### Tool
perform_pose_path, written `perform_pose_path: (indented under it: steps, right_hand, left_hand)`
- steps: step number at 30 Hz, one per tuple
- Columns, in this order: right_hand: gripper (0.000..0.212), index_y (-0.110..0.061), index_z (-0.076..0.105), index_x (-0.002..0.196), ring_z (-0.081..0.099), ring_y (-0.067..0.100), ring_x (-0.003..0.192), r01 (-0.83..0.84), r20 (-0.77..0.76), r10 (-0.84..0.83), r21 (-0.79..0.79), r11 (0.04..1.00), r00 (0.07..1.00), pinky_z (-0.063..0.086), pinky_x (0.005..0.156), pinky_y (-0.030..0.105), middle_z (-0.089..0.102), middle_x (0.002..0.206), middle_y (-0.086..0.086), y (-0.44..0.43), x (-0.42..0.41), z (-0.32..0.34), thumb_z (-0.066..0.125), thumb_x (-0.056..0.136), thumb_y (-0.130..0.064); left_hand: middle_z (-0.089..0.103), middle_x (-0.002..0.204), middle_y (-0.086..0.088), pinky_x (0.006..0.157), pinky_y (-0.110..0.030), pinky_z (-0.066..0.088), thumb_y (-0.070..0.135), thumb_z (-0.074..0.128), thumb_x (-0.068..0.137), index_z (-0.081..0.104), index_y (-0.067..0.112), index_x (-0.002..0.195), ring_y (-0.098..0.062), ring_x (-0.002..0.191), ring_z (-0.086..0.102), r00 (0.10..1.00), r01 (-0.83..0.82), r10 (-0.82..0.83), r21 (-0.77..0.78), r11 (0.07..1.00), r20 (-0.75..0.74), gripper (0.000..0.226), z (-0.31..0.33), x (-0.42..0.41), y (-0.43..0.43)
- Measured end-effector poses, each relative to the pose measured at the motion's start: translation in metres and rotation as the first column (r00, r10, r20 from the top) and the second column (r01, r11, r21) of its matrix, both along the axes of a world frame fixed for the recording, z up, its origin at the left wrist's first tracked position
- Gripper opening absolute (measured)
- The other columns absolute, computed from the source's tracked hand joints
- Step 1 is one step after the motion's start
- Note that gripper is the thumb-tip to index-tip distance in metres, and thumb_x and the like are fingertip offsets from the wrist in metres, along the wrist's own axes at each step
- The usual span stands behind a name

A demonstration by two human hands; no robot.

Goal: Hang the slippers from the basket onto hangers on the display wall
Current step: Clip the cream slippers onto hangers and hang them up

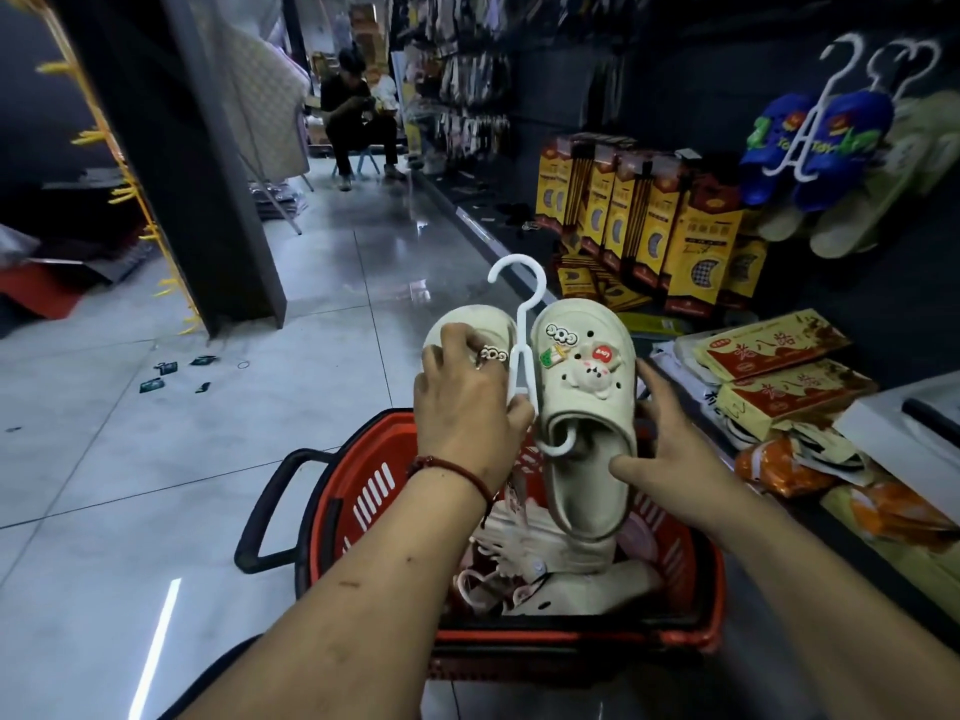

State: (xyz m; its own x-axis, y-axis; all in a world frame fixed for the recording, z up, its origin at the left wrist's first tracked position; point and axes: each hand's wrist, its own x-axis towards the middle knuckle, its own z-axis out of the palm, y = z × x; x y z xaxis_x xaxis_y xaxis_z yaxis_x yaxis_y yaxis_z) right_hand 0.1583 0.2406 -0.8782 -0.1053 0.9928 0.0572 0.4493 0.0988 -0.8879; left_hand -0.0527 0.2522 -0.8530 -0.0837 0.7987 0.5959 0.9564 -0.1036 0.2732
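Above the basket (332, 491), the left hand (462, 402) pinches the upright hanger (519, 304); the right hand (675, 439) clasps the slipper (587, 407), nearer the display wall (701, 85) far right.

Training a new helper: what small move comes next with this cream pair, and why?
Probably lift the hanger toward the display wall: its lower hook already sits in the right-side slipper, and the left hand holds the other slipper against its stem.

Red basket (332, 511) and dark scraps (166, 367) on glossy tiled floor (130, 485)
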Motion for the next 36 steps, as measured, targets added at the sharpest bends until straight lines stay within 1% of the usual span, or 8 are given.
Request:
perform_pose_path:
  steps: [8,11,13,15,20,27,32,36]
  right_hand:
    - [0.077,-0.033,0.031,0.146,0.055,0.019,0.118,0.142,0.224,-0.164,0.112,0.984,0.961,0.045,0.088,0.032,0.054,0.134,-0.004,0.001,-0.015,-0.010,0.074,0.084,-0.020]
    - [0.042,-0.016,0.049,0.115,0.054,0.015,0.093,0.299,0.217,-0.320,0.126,0.946,0.922,0.041,0.066,0.024,0.053,0.115,0.002,-0.002,-0.028,-0.010,0.076,0.085,-0.027]
    - [0.017,-0.014,0.057,0.092,0.059,0.021,0.078,0.327,0.084,-0.332,0.069,0.943,0.940,0.043,0.060,0.027,0.064,0.094,0.006,-0.003,-0.035,-0.008,0.070,0.087,-0.022]
    - [0.011,-0.007,0.067,0.085,0.067,0.029,0.071,0.282,-0.243,-0.306,-0.129,0.951,0.921,0.050,0.064,0.037,0.073,0.083,0.019,-0.002,-0.042,-0.004,0.065,0.091,-0.016]
    - [0.018,0.007,0.066,0.105,0.072,0.032,0.080,-0.023,-0.767,-0.305,-0.384,0.923,0.564,0.057,0.062,0.032,0.074,0.094,0.024,-0.011,-0.063,0.006,0.065,0.092,-0.005]
    - [0.008,0.006,0.061,0.090,0.074,0.038,0.085,0.047,-0.868,-0.333,-0.340,0.939,0.368,0.062,0.083,0.040,0.070,0.070,0.017,-0.012,-0.078,0.000,0.056,0.095,0.010]
    - [0.012,0.007,0.059,0.088,0.076,0.033,0.077,0.148,-0.890,-0.362,-0.333,0.931,0.277,0.064,0.074,0.036,0.070,0.090,0.027,-0.002,-0.071,0.005,0.052,0.097,0.011]
    - [0.011,0.003,0.056,0.089,0.073,0.035,0.076,0.244,-0.876,-0.414,-0.357,0.902,0.247,0.062,0.076,0.039,0.067,0.089,0.025,0.004,-0.064,0.007,0.053,0.097,0.010]
  left_hand:
    - [0.046,0.118,-0.006,0.077,-0.042,0.050,0.034,0.069,0.072,0.067,0.014,0.075,-0.029,0.100,0.049,0.999,0.003,-0.006,0.055,0.998,0.048,0.021,0.003,0.002,-0.002]
    - [0.045,0.118,-0.008,0.074,-0.041,0.050,0.033,0.069,0.073,0.066,0.012,0.073,-0.031,0.099,0.049,0.998,-0.017,0.012,0.088,0.996,0.063,0.021,0.006,-0.003,-0.001]
    - [0.045,0.119,-0.007,0.076,-0.041,0.049,0.033,0.068,0.074,0.066,0.013,0.074,-0.031,0.101,0.048,0.998,-0.030,0.024,0.092,0.995,0.064,0.020,0.007,-0.007,0.000]
    - [0.045,0.121,-0.007,0.078,-0.041,0.049,0.034,0.067,0.075,0.066,0.014,0.075,-0.031,0.102,0.047,0.997,-0.048,0.042,0.086,0.995,0.066,0.020,0.007,-0.011,0.000]
    - [0.044,0.122,-0.007,0.082,-0.043,0.049,0.036,0.069,0.077,0.067,0.014,0.075,-0.030,0.101,0.047,0.995,-0.068,0.061,0.084,0.994,0.078,0.022,0.005,-0.016,0.001]
    - [0.041,0.130,-0.004,0.097,-0.043,0.045,0.034,0.075,0.079,0.069,0.018,0.082,-0.027,0.112,0.045,0.981,0.149,-0.155,0.063,0.987,0.120,0.017,-0.003,-0.009,0.001]
    - [0.030,0.139,0.001,0.111,-0.036,0.039,0.014,0.072,0.083,0.070,0.020,0.104,-0.019,0.131,0.038,0.866,0.416,-0.383,-0.039,0.909,0.321,0.021,-0.007,-0.007,0.000]
    - [0.038,0.114,0.004,0.099,-0.032,0.050,0.006,0.071,0.081,0.063,0.021,0.088,-0.018,0.107,0.054,0.840,0.325,-0.303,0.029,0.945,0.449,0.018,-0.009,0.000,-0.004]
